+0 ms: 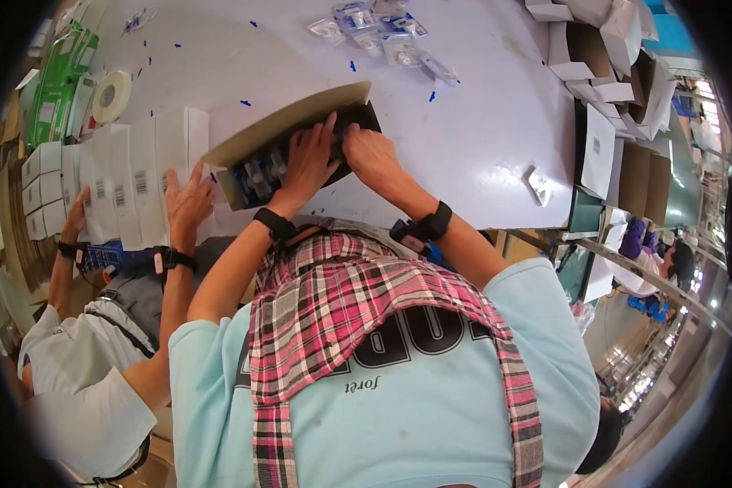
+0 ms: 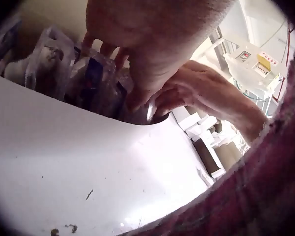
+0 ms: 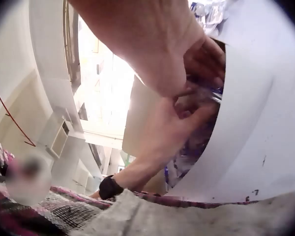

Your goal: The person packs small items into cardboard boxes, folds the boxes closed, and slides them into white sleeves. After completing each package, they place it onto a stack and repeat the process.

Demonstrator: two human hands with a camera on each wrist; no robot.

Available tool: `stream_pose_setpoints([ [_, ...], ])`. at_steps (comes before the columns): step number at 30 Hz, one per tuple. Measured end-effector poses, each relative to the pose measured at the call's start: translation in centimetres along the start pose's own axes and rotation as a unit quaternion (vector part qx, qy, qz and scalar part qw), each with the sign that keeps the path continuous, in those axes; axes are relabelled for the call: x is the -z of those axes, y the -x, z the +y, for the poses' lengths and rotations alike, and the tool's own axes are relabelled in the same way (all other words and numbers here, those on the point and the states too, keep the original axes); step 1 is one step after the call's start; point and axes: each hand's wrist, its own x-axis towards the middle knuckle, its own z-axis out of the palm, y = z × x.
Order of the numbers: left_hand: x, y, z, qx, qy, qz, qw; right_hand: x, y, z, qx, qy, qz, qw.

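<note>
An open cardboard box [image 1: 281, 122] lies tilted on the table, with clear plastic packs [image 1: 260, 175] lined up in its left part. The left hand [image 1: 307, 163] reaches into the box, fingers spread over the packs; in the left wrist view this hand [image 2: 142, 54] has its thumb against a clear pack [image 2: 96, 83]. At the box's right end is the right hand [image 1: 372, 159], its fingers bent down inside. The right wrist view shows the right hand [image 3: 162, 49] beside the left hand [image 3: 162, 132], with shiny plastic between them; the right fingertips are partly hidden.
Loose bagged items [image 1: 374, 37] lie at the table's far side, and a small pack [image 1: 538, 185] at the right. White boxes [image 1: 142, 183] stand in a row at the left, near another person's hands [image 1: 189, 199]. A tape roll [image 1: 111, 96] is behind them. Open boxes [image 1: 581, 53] are piled right.
</note>
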Motion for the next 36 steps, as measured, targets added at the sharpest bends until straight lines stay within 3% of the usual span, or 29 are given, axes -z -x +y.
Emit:
stream_pose_setpoints([
  [3, 0.1, 0.0, 0.3, -0.006, -0.014, -0.001, 1.000, -1.3, -1.2, 0.6, -0.001, -0.005, -0.003, 1.000],
  [6, -1.0, 0.3, -0.2, 0.005, -0.015, -0.012, 1.000, -3.4, -2.6, 0.4, 0.079, 0.006, 0.016, 0.997],
  [7, -1.3, 0.3, -0.4, 0.013, -0.026, -0.013, 0.999, -4.8, -3.0, -0.1, 0.034, 0.009, 0.060, 0.998],
  [8, -1.7, 0.4, -0.6, 0.020, -0.039, -0.010, 0.999, -4.7, -3.3, -0.6, 0.019, 0.020, 0.050, 0.998],
  [10, -1.2, 0.2, -0.9, -0.008, 0.001, -0.005, 1.000, -5.5, -3.7, -0.3, 0.044, 0.005, 0.111, 0.993],
  [11, -0.6, 0.0, -0.9, 0.018, 0.065, -0.021, 0.997, -4.5, -3.8, -0.4, 0.045, -0.010, 0.071, 0.996],
  [17, 0.3, -0.5, -0.9, 0.007, 0.131, 0.002, 0.991, -6.0, -4.5, 0.7, 0.080, -0.106, 0.055, 0.990],
  [19, -0.3, -0.4, -1.5, 0.029, 0.124, 0.012, 0.992, -6.0, -3.7, 1.8, 0.238, -0.129, 0.158, 0.950],
  [21, 0.5, -0.5, -1.1, 0.011, 0.119, 0.015, 0.993, -4.8, -3.0, 1.6, 0.227, -0.164, 0.098, 0.955],
  [23, 0.4, -0.5, -1.4, 0.011, 0.116, -0.001, 0.993, 1.3, -1.4, 0.5, 0.163, -0.210, -0.032, 0.964],
  [24, 0.5, -0.5, -1.1, 0.020, 0.113, 0.003, 0.993, 2.7, -0.8, 1.2, 0.140, -0.321, -0.056, 0.935],
  [25, 0.7, -0.6, -0.6, 0.034, 0.110, -0.008, 0.993, 4.8, -0.2, 2.4, 0.147, -0.389, -0.053, 0.908],
  [26, 1.1, -0.7, -0.1, 0.050, 0.106, -0.019, 0.993, 8.0, 0.8, 4.0, 0.144, -0.387, -0.014, 0.911],
  [28, 1.5, -0.8, 0.4, 0.071, 0.098, -0.027, 0.992, 7.4, 0.3, 10.2, 0.128, -0.396, 0.126, 0.901],
  [29, 1.5, -0.8, 0.4, 0.067, 0.104, -0.027, 0.992, 7.8, -0.2, 13.5, 0.059, -0.380, 0.135, 0.913],
  [31, 1.2, -0.7, 0.2, 0.064, 0.117, -0.020, 0.991, 4.9, -2.0, 21.0, -0.018, -0.329, 0.233, 0.915],
  [33, 1.3, -0.8, 0.5, 0.066, 0.115, -0.021, 0.991, 4.3, -3.2, 25.4, -0.186, -0.216, 0.144, 0.948],
  [36, 2.0, -0.8, 1.1, 0.082, 0.121, -0.036, 0.989, 3.2, -3.9, 26.6, -0.230, -0.176, 0.141, 0.947],
])
